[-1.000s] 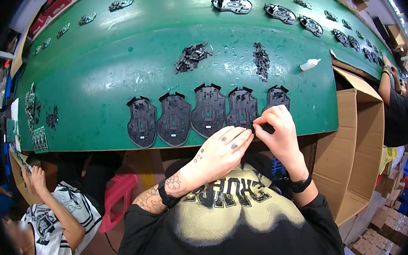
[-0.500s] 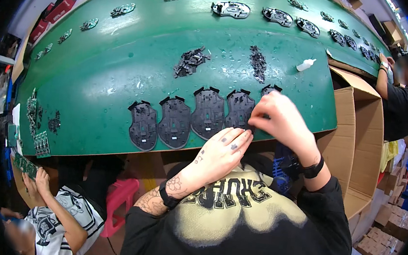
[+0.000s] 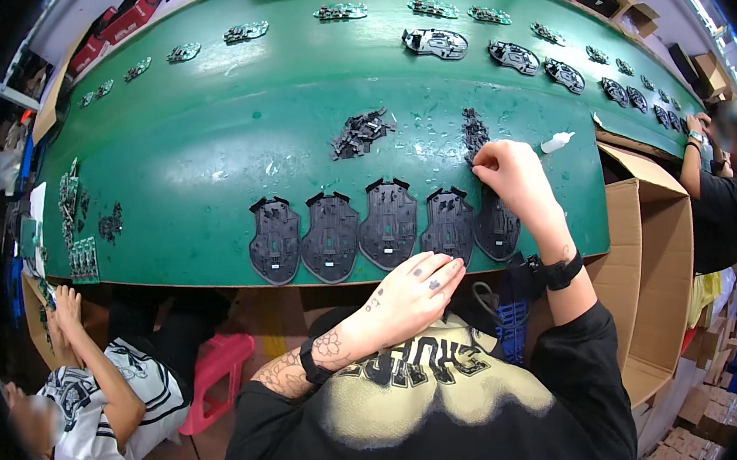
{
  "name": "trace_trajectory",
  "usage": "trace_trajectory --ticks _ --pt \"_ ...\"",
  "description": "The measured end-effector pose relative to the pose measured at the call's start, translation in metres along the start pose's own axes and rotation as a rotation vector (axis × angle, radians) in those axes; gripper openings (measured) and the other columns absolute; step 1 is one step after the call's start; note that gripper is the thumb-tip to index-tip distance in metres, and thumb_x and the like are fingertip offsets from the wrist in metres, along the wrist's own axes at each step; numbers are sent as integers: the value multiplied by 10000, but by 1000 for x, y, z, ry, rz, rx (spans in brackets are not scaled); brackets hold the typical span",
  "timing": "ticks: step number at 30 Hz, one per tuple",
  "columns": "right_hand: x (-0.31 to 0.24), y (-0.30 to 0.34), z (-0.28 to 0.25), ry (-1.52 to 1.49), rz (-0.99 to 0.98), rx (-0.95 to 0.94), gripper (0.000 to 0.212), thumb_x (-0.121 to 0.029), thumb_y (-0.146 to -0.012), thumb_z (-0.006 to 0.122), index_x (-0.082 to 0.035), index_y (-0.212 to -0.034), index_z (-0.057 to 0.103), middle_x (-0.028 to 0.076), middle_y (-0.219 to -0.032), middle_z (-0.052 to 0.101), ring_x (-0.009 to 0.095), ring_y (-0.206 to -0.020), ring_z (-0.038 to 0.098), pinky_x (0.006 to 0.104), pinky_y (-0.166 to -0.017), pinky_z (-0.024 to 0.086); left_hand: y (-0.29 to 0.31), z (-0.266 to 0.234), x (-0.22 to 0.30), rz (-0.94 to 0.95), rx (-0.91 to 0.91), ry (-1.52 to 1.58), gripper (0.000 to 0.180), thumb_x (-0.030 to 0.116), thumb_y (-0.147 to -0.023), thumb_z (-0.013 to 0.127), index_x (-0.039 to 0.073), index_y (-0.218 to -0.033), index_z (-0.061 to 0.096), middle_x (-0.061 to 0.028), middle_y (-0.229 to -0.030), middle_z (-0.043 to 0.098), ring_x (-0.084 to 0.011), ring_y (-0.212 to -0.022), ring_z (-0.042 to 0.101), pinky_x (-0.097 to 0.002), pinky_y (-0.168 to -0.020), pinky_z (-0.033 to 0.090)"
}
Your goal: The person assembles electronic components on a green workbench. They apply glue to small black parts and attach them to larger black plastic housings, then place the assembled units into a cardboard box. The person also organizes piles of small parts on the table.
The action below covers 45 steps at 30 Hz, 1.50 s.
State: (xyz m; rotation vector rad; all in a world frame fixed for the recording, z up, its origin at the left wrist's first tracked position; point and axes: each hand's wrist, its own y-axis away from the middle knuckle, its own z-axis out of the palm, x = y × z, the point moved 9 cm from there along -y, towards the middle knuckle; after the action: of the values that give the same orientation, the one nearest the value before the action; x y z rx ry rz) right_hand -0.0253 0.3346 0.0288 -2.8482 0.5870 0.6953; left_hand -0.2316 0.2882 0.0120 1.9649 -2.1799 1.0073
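Several black computer mouse shells [image 3: 328, 240] lie in a row along the near side of the green table [image 3: 189, 179], insides up. My left hand [image 3: 416, 291] lies flat with fingers stretched out at the table's edge, by the near end of the fourth shell [image 3: 447, 228]. Beyond the rightmost shell [image 3: 497, 228], my right hand [image 3: 513, 180] is closed in a pinch at the near end of a narrow pile of small black pieces [image 3: 474, 130]. Whatever its fingertips hold is too small to make out. A wider pile of black pieces [image 3: 361, 133] lies left of it.
A small white bottle [image 3: 557, 142] lies right of the piles. Circuit boards [image 3: 341, 11] and mouse parts [image 3: 436, 43] line the far side. An open cardboard box [image 3: 627, 226] stands at the right edge. One co-worker [image 3: 122, 392] sits at left, another [image 3: 726, 200] at right.
My right hand has moved away from the rightmost shell, forward to the narrow pile. My left hand stays by the near edge. The whole view has shifted slightly.
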Motion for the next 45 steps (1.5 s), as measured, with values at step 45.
trace_trajectory --ticks 45 --pt "-78 85 54 -463 -111 4 147 -8 -829 734 -34 -973 740 87 -892 716 196 -782 685 297 -696 546 50 -45 -42 -157 329 -70 390 10 -677 699 37 -1065 729 -64 -1116 689 -254 -1037 646 -397 -873 551"
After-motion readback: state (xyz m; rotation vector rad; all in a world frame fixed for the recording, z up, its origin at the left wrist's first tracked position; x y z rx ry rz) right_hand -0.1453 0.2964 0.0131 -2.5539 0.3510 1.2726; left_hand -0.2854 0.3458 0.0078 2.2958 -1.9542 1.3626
